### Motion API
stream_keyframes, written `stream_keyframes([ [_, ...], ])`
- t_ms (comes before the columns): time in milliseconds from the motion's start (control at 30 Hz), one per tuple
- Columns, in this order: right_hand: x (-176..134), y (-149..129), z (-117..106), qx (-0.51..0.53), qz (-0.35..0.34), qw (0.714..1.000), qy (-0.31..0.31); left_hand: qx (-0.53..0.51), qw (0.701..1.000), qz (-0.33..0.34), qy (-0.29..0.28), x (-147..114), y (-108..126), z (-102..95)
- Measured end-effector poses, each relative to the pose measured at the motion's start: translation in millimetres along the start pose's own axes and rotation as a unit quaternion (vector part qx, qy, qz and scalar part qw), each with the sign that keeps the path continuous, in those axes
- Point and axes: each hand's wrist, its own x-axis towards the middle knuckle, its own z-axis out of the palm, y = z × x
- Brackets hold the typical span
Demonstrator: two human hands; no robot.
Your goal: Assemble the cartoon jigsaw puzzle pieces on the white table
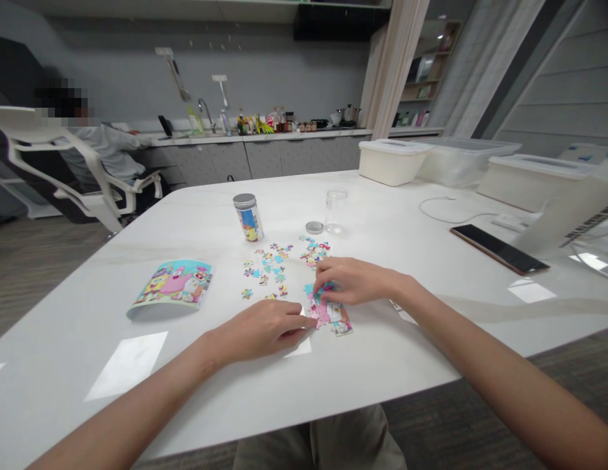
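Observation:
A partly joined jigsaw puzzle [323, 314], pink, blue and white, lies on the white table in front of me. My left hand [272, 328] rests at its left side, index finger stretched out onto the lower left edge and the other fingers loosely bent. Over the puzzle's top edge, my right hand [350, 279] has its fingers pinched downward on a puzzle piece [328, 287], mostly hidden by the fingers. Loose puzzle pieces [265, 267] are scattered beyond my left hand, and another cluster of pieces [313, 251] lies just past my right hand.
A curled picture sheet [174, 286] lies left. Farther back stand a lidded jar [248, 219], a loose lid [314, 227] and a clear jar [336, 212]. A phone [497, 248], laptop [573, 209] and storage boxes [394, 163] occupy the right. A person [105, 150] sits far left.

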Motion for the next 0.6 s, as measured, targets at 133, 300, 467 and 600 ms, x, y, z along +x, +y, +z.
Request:
stream_keyframes([
  [133,-0.4,-3.2,-3.7,0.005,-0.010,0.999,-0.034,0.014,1.000,0.009,-0.013,0.5,1.5,-1.5],
  [300,-0.1,-3.7,-3.5,0.043,0.017,0.998,-0.049,0.010,1.000,0.005,-0.023,1.3,3.0,-0.3],
  [467,-0.8,-5.5,-5.2,0.060,0.030,0.996,-0.060,0.005,1.000,0.001,-0.017,3.1,5.1,-1.0],
  [600,-0.9,-5.1,-4.7,0.065,0.032,0.995,-0.061,0.007,1.000,-0.003,-0.021,3.1,5.7,-1.0],
])
